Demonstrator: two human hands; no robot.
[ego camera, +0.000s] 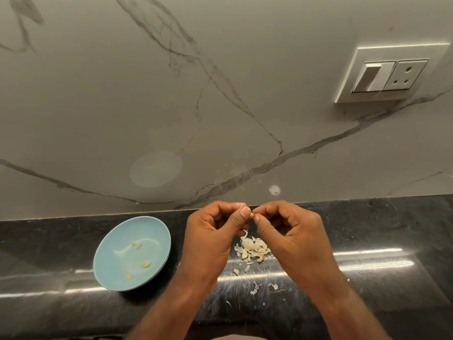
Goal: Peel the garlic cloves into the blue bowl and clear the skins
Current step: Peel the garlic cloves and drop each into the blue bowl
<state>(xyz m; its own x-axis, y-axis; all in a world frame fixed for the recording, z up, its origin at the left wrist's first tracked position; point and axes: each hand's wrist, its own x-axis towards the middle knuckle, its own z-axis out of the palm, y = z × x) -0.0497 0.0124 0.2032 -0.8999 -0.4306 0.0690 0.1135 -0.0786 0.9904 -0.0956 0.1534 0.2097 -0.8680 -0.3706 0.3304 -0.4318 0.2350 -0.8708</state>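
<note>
Nearest, loose skin flakes (255, 289) lie scattered on the black countertop (392, 229). Further in, the blue bowl (157, 231) sits left of the hands and holds a few peeled garlic pieces (146, 264), while a pile of skins (252, 249) lies beneath the hands. Above the pile, the left hand (210, 231) and the right hand (294, 231) meet, thumbs and forefingers pinching one small garlic clove (251, 215), the other fingers curled. Behind, the marble wall (171, 106) carries a switch and socket plate (389, 72).

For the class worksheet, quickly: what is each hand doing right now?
Left hand: pinches the garlic clove with thumb and fingertips.
Right hand: pinches the same clove from the other side.
</note>
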